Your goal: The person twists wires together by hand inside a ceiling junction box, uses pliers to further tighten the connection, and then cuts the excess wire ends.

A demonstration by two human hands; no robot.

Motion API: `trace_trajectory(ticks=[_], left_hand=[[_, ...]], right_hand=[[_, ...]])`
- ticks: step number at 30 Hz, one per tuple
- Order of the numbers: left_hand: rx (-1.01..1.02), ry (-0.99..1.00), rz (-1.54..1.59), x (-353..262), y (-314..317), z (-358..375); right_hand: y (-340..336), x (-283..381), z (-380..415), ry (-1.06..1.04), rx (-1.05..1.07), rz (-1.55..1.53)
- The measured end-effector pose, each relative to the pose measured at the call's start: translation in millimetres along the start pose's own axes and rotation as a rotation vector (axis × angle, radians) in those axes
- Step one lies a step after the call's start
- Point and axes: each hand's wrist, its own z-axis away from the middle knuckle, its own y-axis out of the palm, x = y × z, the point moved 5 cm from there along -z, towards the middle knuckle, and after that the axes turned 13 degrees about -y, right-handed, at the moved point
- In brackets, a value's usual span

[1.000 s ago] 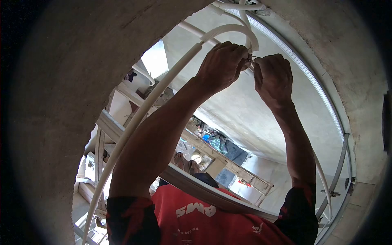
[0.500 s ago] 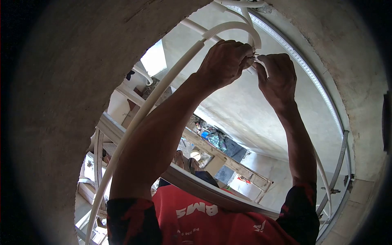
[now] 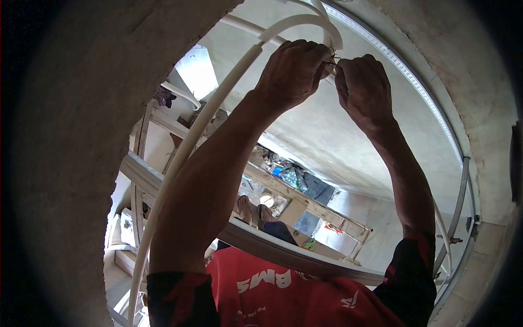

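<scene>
Both my hands are raised at the mouth of a white corrugated conduit [image 3: 305,20] that curves down toward them. A few thin wires [image 3: 335,56] stick out in the small gap between my fingers. My left hand [image 3: 294,71] is closed around the wires just below the conduit's end; its fingertips are partly hidden. To the right, my right hand [image 3: 364,87] is closed in a pinch at the wire ends, thumb against forefinger. A smooth white pipe [image 3: 218,103] joins the corrugated piece and runs down past my left forearm.
A rough-edged opening frames the view, with a plastered wall [image 3: 65,163] at left. A perforated metal strip [image 3: 403,68] curves along the right. A metal channel [image 3: 294,253] crosses before my chest. Far below are my feet [image 3: 245,210] and a wooden scaffold frame [image 3: 310,201].
The view has shifted slightly, so my hands and the conduit sit a little higher and further left. My right hand is closed more tightly, its thumb tucked in at the wires.
</scene>
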Motion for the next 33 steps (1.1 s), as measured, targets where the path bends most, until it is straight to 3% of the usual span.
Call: trace_trajectory(ticks=[7, 10, 13, 14, 15, 17, 18, 21, 25, 27, 31, 33], left_hand=[[0.018, -0.002, -0.019, 2, 1, 0], [0.001, 0.012, -0.005, 0, 1, -4], [0.008, 0.0, -0.017, 0, 2, -2], [-0.005, 0.006, -0.034, -1, 1, -3], [-0.019, 0.012, -0.051, -2, 0, -4], [-0.005, 0.009, -0.054, -2, 0, -6], [-0.029, 0.024, -0.007, -4, -1, -8], [-0.032, 0.021, 0.04, -5, -2, -11], [0.002, 0.003, 0.048, -4, -5, -13], [0.007, -0.025, 0.029, -5, -8, -13], [-0.016, -0.022, 0.008, -11, -14, -17], [-0.058, 0.003, 0.038, -11, -17, -20]], right_hand=[[-4, 2, -3, 0.185, -0.075, -0.065], [-1, -9, -6, 0.516, 0.12, -0.187], [11, -18, 0, 0.578, 0.176, -0.368], [19, -23, -3, 0.554, 0.363, -0.38], [21, -29, 0, 0.563, 0.362, -0.378], [18, -26, -1, 0.234, 0.439, -0.141], [14, -25, -2, 0.24, 0.438, -0.136], [-4, -33, 13, 0.821, 0.111, -0.559], [-29, -25, 33, 0.769, -0.003, -0.428], [-56, -13, 39, 0.6, -0.013, -0.277], [-103, 6, 63, 0.438, 0.041, -0.247], [-127, 14, 80, 0.464, 0.083, -0.261]])
